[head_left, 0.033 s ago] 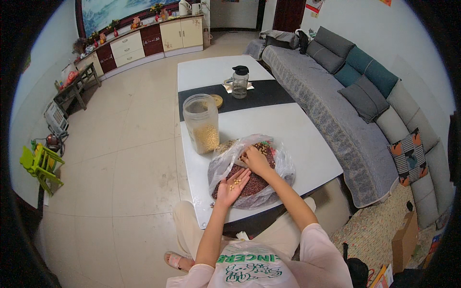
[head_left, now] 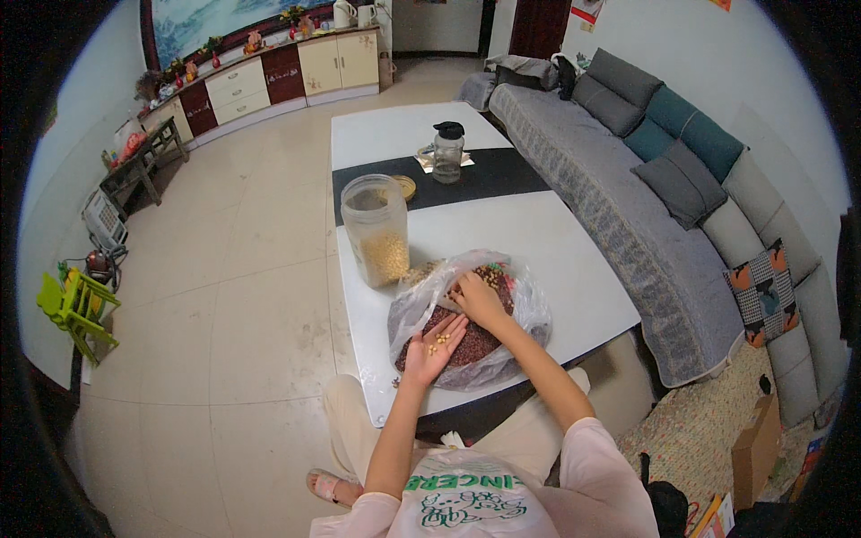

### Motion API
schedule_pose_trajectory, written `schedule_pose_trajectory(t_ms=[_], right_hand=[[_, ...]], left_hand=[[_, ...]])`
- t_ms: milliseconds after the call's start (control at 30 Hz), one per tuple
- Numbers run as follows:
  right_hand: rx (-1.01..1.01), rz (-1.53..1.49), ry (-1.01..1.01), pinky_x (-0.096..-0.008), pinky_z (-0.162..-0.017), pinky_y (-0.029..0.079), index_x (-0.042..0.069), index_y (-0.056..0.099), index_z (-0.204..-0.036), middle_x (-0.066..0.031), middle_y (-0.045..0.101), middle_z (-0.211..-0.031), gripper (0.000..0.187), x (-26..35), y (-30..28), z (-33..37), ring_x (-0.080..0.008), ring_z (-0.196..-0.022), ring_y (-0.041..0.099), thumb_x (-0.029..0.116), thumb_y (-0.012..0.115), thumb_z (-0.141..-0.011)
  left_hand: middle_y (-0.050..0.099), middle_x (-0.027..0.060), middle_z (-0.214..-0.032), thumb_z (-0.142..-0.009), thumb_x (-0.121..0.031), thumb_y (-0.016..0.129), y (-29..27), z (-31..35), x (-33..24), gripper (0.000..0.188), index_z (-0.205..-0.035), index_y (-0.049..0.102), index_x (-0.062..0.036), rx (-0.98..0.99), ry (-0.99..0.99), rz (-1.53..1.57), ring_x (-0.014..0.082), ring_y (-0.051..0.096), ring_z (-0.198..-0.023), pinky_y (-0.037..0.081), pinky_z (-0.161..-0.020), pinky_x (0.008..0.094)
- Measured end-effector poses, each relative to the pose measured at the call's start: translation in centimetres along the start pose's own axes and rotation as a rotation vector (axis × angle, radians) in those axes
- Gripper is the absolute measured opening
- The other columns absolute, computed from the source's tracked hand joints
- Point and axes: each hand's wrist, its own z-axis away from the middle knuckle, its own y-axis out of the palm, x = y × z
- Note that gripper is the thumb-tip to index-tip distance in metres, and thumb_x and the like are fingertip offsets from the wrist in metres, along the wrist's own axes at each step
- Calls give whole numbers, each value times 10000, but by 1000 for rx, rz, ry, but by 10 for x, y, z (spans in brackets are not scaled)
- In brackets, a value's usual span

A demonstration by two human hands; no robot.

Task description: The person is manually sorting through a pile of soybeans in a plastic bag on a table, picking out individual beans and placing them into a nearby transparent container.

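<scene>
Yellow beans [head_left: 438, 342], a small cluster of them, sit right there on your left hand [head_left: 431, 353]! The palm is turned up, the fingers stretched out flat and close together, and it's all happening over the near left part of the clear plastic bag [head_left: 531, 316]. Across to your right hand [head_left: 479, 301]: it's reaching into the mouth of that bag, fingers bent and pointing down, the tips partly hidden, so whether they're pinched on anything, I cannot tell. Beneath your hands it's a heap of small dark red beans [head_left: 473, 348], with paler ones scattered among them on the far side, just beyond your right fingers. The bag rests on the near end of the white table [head_left: 574, 260], its rim crumpled and spread wide. Just behind it on the left stands the big clear jar [head_left: 370, 220], upright and without its cover, yellow beans filling the lower part. A round yellow lid [head_left: 404, 187] lies right beside the jar, and further off, on the table's black band [head_left: 502, 172], there's a clear bottle [head_left: 447, 160] with a black top, standing upright. Over on your right, the long grey sofa [head_left: 596, 238] runs alongside!
</scene>
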Motion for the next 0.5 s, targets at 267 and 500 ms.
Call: schedule_pose_trajectory(t_ms=[267, 500], right_hand=[[-11, -193, -243, -369, -766, 421, 18, 525, -854, -144, 477, -885, 181, 51, -22, 54, -304, -881, 494, 147, 567, -734], [-27, -244, -46, -396, -776, 414, 5, 529, -839, -144, 483, -882, 182, 31, -23, 43, -311, -890, 485, 160, 565, -751]], left_hand=[[432, 205, -1209, -810, -264, 437, -24, -2, -12, 520, -1172, 373, 104, 170, -30, -19, 318, 390, -1144, 273, -1012, 416], [265, 259, -1316, -910, -378, 248, -11, -2, -6, 599, -1268, 221, 102, 43, -6, 7, 354, 289, -1223, 220, -1046, 421]])
